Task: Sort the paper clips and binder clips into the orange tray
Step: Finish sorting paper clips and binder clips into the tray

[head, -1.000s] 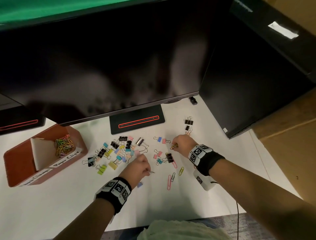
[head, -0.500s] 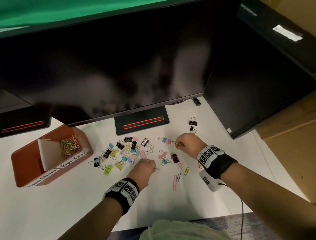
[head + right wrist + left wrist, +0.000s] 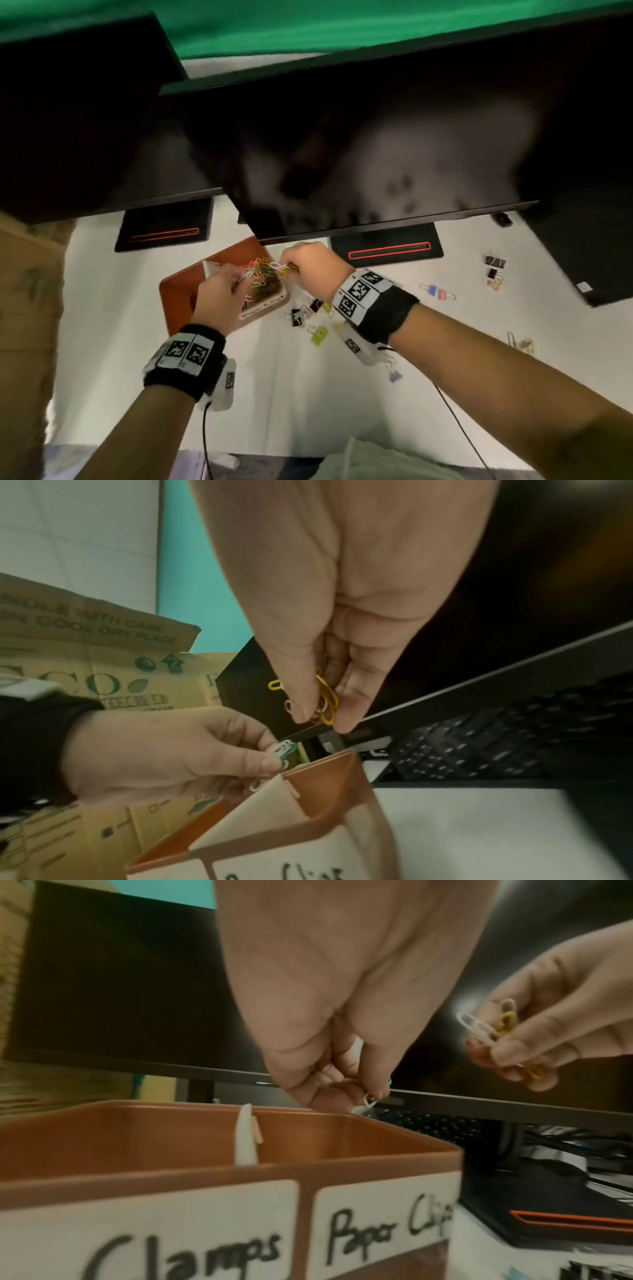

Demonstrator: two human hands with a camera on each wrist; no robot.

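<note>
The orange tray (image 3: 178, 291) sits at centre left, split by a white divider (image 3: 246, 1139) into halves labelled "Clamps" and "Paper Clips". Coloured paper clips (image 3: 262, 284) fill the right half. Above that half my left hand (image 3: 222, 301) pinches white and green paper clips (image 3: 284, 750). Just to its right my right hand (image 3: 308, 270) pinches yellow and white paper clips (image 3: 327, 702). Several binder clips (image 3: 317, 334) lie on the white table, right of the tray and partly under my right wrist.
A large black monitor (image 3: 376, 137) overhangs the tray, its stand base (image 3: 387, 250) right behind my right hand. A second monitor (image 3: 85, 120) stands at the left. More binder clips (image 3: 495, 270) lie far right. A cardboard box (image 3: 95, 669) borders the left edge.
Both hands have left the loose clips on the table and moved left to above the tray's paper clip half, each carrying paper clips. The head view has swung left.
</note>
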